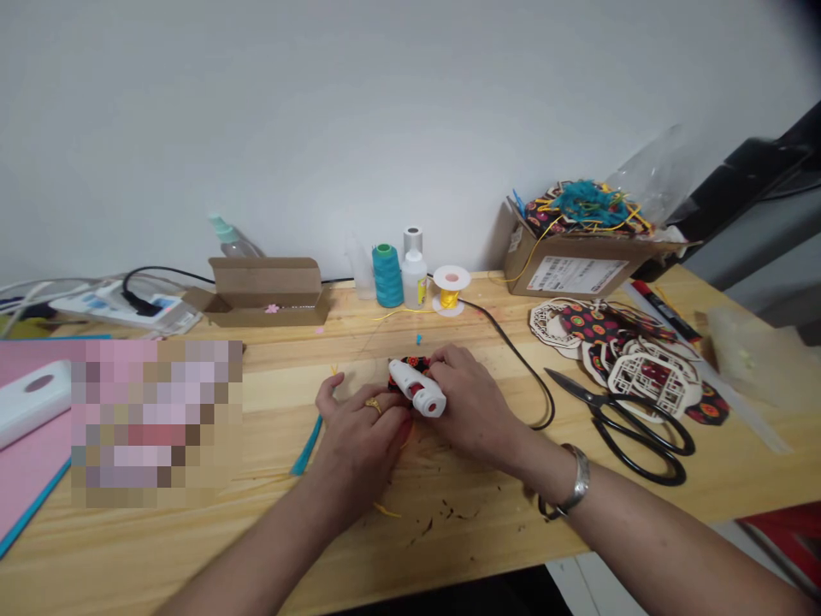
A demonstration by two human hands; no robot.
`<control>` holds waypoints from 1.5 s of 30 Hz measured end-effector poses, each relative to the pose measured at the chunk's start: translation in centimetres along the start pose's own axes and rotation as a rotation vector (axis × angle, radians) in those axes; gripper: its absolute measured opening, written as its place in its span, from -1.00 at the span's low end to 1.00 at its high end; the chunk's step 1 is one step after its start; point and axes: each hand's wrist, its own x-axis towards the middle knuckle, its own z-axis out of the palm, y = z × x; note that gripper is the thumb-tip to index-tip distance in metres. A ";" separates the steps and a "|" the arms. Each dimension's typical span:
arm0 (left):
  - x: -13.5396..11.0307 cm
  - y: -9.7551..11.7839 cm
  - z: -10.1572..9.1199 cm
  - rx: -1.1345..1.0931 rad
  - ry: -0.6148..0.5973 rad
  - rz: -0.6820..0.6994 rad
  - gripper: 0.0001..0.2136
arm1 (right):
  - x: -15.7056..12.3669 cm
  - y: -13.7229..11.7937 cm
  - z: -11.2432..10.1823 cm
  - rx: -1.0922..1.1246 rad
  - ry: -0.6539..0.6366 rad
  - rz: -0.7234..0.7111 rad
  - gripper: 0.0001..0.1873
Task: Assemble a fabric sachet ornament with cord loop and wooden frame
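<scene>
My right hand is closed around a white glue gun, whose back end faces me. My left hand, with a ring on one finger, has its fingers bent against a small dark floral fabric piece, which shows only partly behind the glue gun. The two hands almost touch, hiding the nozzle and most of the fabric. A teal tassel sticks out beside the left hand, with a bit of yellow cord near the thumb. Another yellow cord end lies below the left hand.
Black scissors lie right of my hands, by a pile of wooden cutouts. Behind stand a teal thread cone, a yellow cord spool and a filled cardboard box. A black cable curves toward my right hand.
</scene>
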 end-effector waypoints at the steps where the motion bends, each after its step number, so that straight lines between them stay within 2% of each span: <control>1: 0.0 0.1 -0.2 0.000 -0.005 -0.009 -0.88 | 0.0 0.0 0.0 -0.008 -0.004 0.000 -0.88; 5: -0.5 0.8 -1.5 0.092 -0.065 -0.070 -0.86 | -0.1 -0.1 0.0 -0.030 -0.004 -0.013 -0.85; 9: -1.7 1.7 -2.3 0.231 -0.167 -0.068 -0.86 | -0.2 -0.1 0.1 -0.050 0.007 -0.009 -0.84; 11: -2.4 2.0 -2.1 0.268 -0.164 -0.059 -0.86 | -0.2 -0.1 0.1 -0.052 0.003 -0.009 -0.84; 15: -3.9 2.3 -1.5 0.323 -0.050 -0.026 -0.83 | -0.1 -0.1 -0.1 -0.050 0.007 -0.002 -0.85; 19: -4.6 2.7 -1.3 0.281 -0.059 0.073 -0.84 | -0.1 -0.2 -0.2 -0.053 0.003 0.009 -0.85; 23: -4.6 3.0 -1.3 0.292 -0.152 0.013 -0.81 | -0.2 -0.2 -0.1 -0.067 0.009 0.011 -0.85; 26: -4.8 3.1 -1.2 0.275 -0.199 0.019 -0.78 | -0.3 -0.3 -0.1 -0.078 0.014 0.010 -0.84; 30: -4.8 3.4 -1.7 0.139 -0.261 0.030 -0.78 | -0.4 -0.3 0.0 -0.089 0.018 0.012 -0.85; 33: -3.8 3.5 -2.6 -0.009 -0.303 0.012 -0.84 | -0.3 -0.3 0.0 -0.094 0.017 0.014 -0.88; 36: -2.1 2.9 -2.8 0.046 -0.123 0.081 -0.83 | -0.2 -0.3 0.1 -0.094 0.014 0.014 -0.88; 38: -1.1 2.3 -2.3 0.073 -0.043 0.104 -0.82 | -0.2 -0.2 0.2 -0.086 0.014 0.008 -0.87; 41: -0.4 1.5 -1.1 0.082 0.028 0.095 -0.83 | -0.3 -0.2 0.1 -0.065 0.016 0.007 -0.90; 45: -0.7 1.1 0.1 0.041 0.114 0.100 -0.80 | -0.4 -0.2 0.0 -0.057 0.013 0.014 -0.91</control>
